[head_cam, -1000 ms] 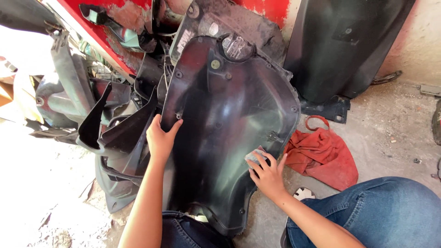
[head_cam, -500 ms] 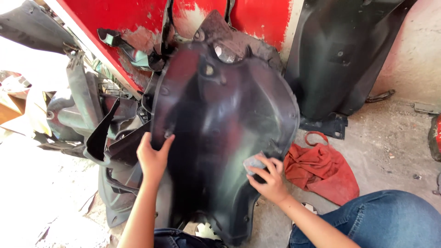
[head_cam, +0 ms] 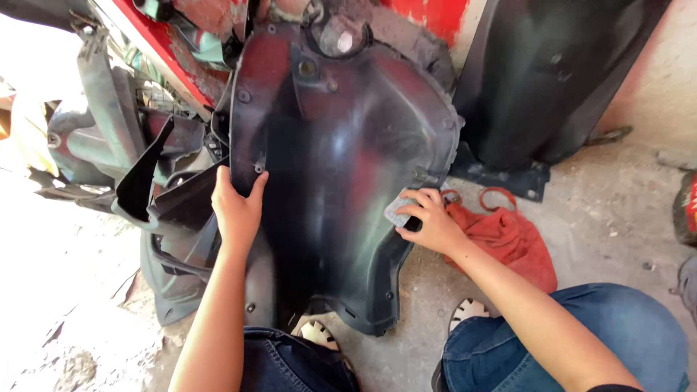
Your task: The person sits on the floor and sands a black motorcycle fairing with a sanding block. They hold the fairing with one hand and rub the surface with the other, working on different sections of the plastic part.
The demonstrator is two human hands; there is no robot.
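A large black plastic body panel (head_cam: 341, 167) stands tilted in front of me, its lower end near my knees. My left hand (head_cam: 236, 207) grips its left edge, thumb apart from the fingers. My right hand (head_cam: 428, 221) presses a small grey sanding pad (head_cam: 399, 209) against the panel's right edge, fingers closed over it.
A red cloth (head_cam: 508, 236) lies on the concrete floor (head_cam: 617, 218) right of my hand. Another black panel (head_cam: 559, 80) leans on the red wall (head_cam: 428, 11) at the back right. More dark plastic parts (head_cam: 138, 167) pile up at the left. My jeans-clad knees (head_cam: 566, 341) fill the bottom.
The view has closed in and shifted. My left hand slid slightly up the panel's left edge. My right hand with the pad stays at the right edge.
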